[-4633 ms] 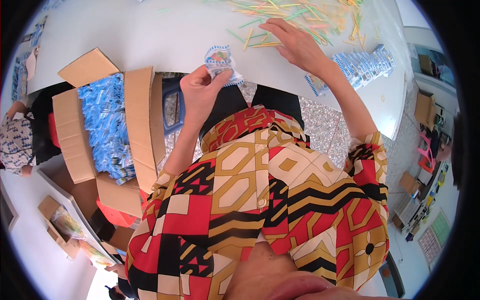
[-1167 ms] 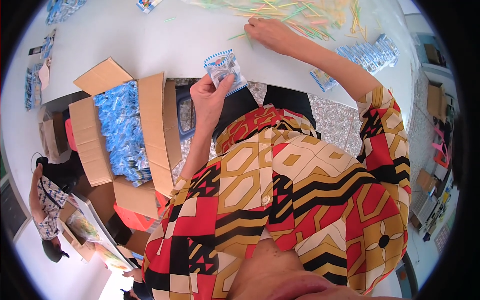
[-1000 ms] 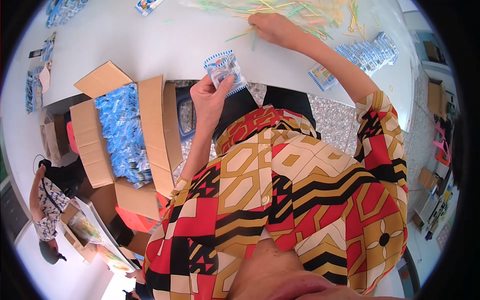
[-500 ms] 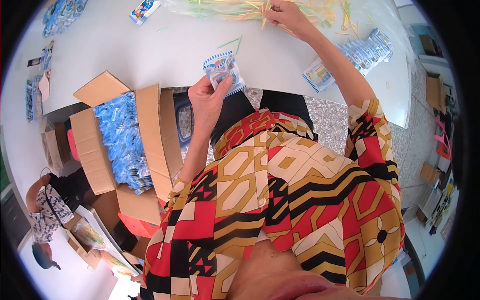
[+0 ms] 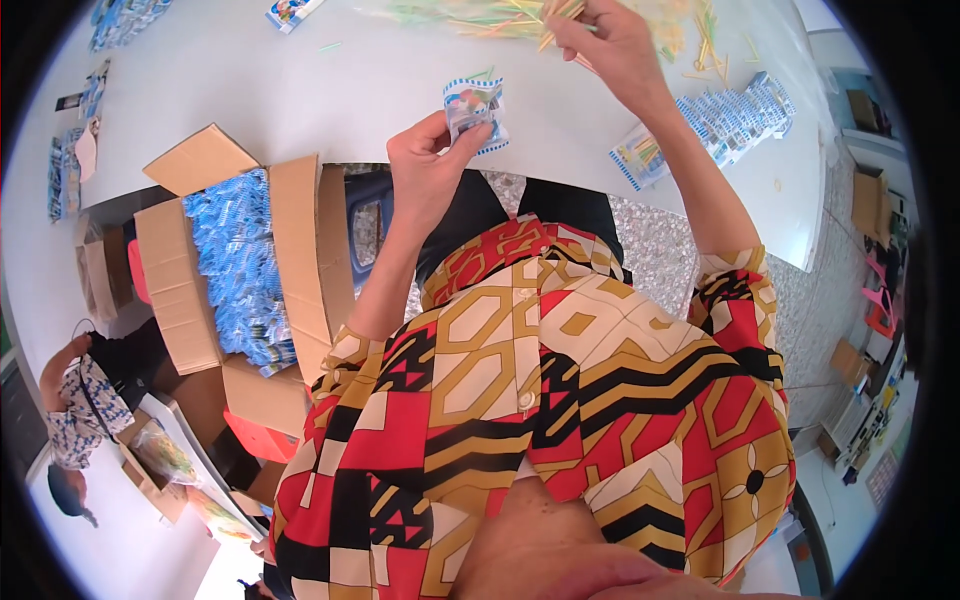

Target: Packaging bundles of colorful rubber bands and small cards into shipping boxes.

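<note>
My left hand (image 5: 425, 165) is closed on a small clear plastic packet (image 5: 478, 105) with blue-striped ends, held just above the table's near edge. The thumb lies across its front, and coloured print shows on it. Farther off to the right, my right hand (image 5: 615, 50) pinches several thin yellow sticks (image 5: 562, 14). Beneath and beside that hand spreads a pile of yellow and green sticks (image 5: 470, 14) on clear plastic sheeting. Right of my left hand, a row of similar packets (image 5: 735, 120) lies overlapped on the table.
An open cardboard box (image 5: 180, 285) full of blue packets (image 5: 240, 265) stands left of my lap. More packets (image 5: 70, 170) lie at the white table's (image 5: 250, 90) far left. Loose sticks (image 5: 708, 45) lie at the upper right. Another person (image 5: 90, 400) is at the lower left.
My left hand has moved slightly right and up with the packet, which now stands more upright. My right hand has drawn a little right and nearer, carrying sticks from the pile.
</note>
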Available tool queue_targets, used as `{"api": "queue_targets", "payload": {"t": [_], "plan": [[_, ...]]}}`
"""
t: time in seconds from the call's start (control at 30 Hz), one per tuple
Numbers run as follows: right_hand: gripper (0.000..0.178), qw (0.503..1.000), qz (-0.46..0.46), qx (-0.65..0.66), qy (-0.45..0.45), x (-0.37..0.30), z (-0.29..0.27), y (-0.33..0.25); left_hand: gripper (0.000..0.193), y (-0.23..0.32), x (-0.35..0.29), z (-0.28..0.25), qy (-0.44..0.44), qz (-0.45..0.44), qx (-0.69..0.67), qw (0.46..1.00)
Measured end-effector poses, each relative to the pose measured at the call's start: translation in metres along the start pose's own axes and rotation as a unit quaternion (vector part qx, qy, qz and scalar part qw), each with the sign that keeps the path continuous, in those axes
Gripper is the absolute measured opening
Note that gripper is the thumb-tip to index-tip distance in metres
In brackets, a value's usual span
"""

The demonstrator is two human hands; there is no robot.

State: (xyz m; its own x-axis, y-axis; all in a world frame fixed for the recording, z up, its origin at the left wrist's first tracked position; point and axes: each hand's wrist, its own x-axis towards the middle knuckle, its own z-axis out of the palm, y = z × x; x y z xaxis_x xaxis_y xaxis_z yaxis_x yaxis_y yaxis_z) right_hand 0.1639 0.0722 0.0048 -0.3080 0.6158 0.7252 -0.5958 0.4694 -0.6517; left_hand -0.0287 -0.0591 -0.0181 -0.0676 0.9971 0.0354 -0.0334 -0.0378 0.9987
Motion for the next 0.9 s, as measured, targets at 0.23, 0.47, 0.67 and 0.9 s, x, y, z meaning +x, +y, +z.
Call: {"api": "queue_targets", "payload": {"t": [0.23, 0.47, 0.67, 0.9], "plan": [[0.009, 0.946, 0.215, -0.234, 0.061, 0.008, 0.05, -0.063, 0.014, -0.015, 0.011, 0.014, -0.007, 0.01, 0.03, 0.999], [0.017, 0.882, 0.025, -0.466, -0.062, -0.006, 0.044, -0.049, 0.014, -0.007, 0.015, 0.026, -0.037, -0.013, 0.02, 0.999], [0.02, 0.888, -0.009, -0.441, -0.128, -0.008, 0.042, -0.052, 0.014, -0.001, 0.021, 0.028, -0.029, -0.015, -0.041, 0.999], [0.021, 0.934, 0.081, -0.332, -0.104, -0.008, 0.039, -0.057, 0.012, -0.004, 0.027, 0.023, -0.047, 0.007, -0.023, 0.999]]}}
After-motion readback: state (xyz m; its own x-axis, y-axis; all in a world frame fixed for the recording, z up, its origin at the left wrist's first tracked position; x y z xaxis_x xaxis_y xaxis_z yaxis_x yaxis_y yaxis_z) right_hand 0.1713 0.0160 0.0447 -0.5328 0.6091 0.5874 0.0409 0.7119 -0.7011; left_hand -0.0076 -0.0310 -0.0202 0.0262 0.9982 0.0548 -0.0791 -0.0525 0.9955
